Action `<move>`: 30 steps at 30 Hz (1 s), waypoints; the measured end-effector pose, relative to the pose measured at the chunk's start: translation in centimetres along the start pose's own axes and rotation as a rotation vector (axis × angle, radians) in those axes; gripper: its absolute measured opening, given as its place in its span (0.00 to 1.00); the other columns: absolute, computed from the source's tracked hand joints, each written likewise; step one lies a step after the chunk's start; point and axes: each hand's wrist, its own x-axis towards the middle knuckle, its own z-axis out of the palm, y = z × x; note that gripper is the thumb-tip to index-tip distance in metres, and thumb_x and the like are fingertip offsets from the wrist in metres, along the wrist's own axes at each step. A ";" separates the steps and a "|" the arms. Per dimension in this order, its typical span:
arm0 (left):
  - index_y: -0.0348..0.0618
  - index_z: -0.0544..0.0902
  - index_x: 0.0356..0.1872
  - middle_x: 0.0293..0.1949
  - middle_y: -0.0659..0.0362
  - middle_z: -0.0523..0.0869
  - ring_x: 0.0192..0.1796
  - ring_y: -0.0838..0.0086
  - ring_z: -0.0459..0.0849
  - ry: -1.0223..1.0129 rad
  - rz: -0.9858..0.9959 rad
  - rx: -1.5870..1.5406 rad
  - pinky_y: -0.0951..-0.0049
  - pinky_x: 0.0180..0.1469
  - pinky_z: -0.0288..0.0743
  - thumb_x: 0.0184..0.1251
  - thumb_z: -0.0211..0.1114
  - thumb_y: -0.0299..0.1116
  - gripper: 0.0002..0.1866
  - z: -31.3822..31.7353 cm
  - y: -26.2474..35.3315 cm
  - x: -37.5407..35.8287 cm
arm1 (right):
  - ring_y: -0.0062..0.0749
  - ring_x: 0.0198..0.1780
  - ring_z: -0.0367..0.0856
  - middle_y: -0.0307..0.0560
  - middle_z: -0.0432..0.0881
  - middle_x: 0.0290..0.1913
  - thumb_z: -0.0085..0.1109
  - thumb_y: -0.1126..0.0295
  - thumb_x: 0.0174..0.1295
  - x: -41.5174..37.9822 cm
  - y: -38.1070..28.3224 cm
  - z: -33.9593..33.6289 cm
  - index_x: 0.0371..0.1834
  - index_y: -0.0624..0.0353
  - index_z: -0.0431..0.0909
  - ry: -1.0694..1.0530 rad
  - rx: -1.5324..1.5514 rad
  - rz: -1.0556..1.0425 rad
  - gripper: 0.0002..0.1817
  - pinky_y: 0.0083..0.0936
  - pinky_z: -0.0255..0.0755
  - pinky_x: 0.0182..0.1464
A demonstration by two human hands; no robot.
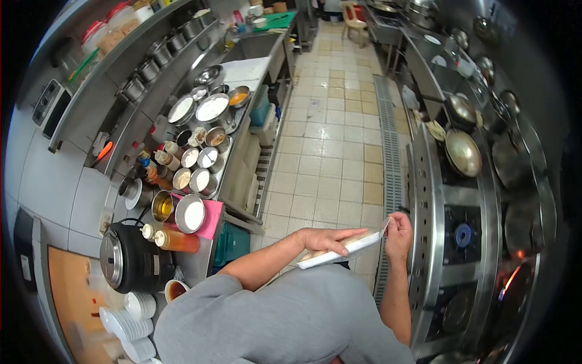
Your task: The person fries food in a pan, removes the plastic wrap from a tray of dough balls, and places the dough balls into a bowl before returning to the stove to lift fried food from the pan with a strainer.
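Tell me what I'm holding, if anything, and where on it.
A white tray. Your left hand holds it across the top, and your right hand pinches what looks like clear wrap at its right end.

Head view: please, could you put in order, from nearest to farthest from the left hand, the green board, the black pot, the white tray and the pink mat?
1. White tray: held in left hand
2. Pink mat: left counter, near end
3. Black pot: farther left, beyond the mat
4. Green board: far end, left side

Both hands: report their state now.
Left hand: closed on the long white pack.
Right hand: closed, fingertips pinching thin wrapping at the pack's end.
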 end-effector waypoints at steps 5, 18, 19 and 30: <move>0.42 0.44 0.84 0.78 0.46 0.59 0.79 0.61 0.58 0.258 0.054 0.070 0.63 0.79 0.52 0.61 0.70 0.51 0.58 -7.5 2.2 3.1 | 0.24 0.39 0.82 0.45 0.86 0.39 0.51 0.71 0.77 12.6 -0.5 2.1 0.47 0.58 0.75 -0.193 0.123 0.138 0.05 0.22 0.75 0.42; 0.42 0.47 0.83 0.76 0.49 0.62 0.75 0.64 0.64 1.031 0.348 -0.089 0.66 0.77 0.56 0.62 0.71 0.45 0.54 -26.0 6.3 1.0 | 0.33 0.55 0.80 0.52 0.79 0.59 0.56 0.70 0.73 37.5 -2.5 22.6 0.71 0.57 0.64 -0.789 0.222 0.274 0.25 0.32 0.78 0.53; 0.42 0.47 0.83 0.77 0.48 0.62 0.76 0.63 0.63 1.082 0.323 -0.049 0.66 0.77 0.56 0.63 0.71 0.44 0.54 -28.0 6.1 0.9 | 0.33 0.55 0.80 0.52 0.79 0.59 0.56 0.70 0.73 38.8 -1.9 23.9 0.71 0.57 0.64 -0.793 0.203 0.269 0.25 0.32 0.78 0.53; 0.43 0.45 0.84 0.79 0.46 0.58 0.80 0.62 0.57 0.925 0.232 0.117 0.65 0.79 0.52 0.63 0.71 0.45 0.55 -53.8 16.8 1.4 | 0.30 0.51 0.83 0.46 0.80 0.55 0.53 0.77 0.71 59.1 -1.1 33.7 0.58 0.61 0.74 -0.568 0.159 0.334 0.13 0.31 0.82 0.46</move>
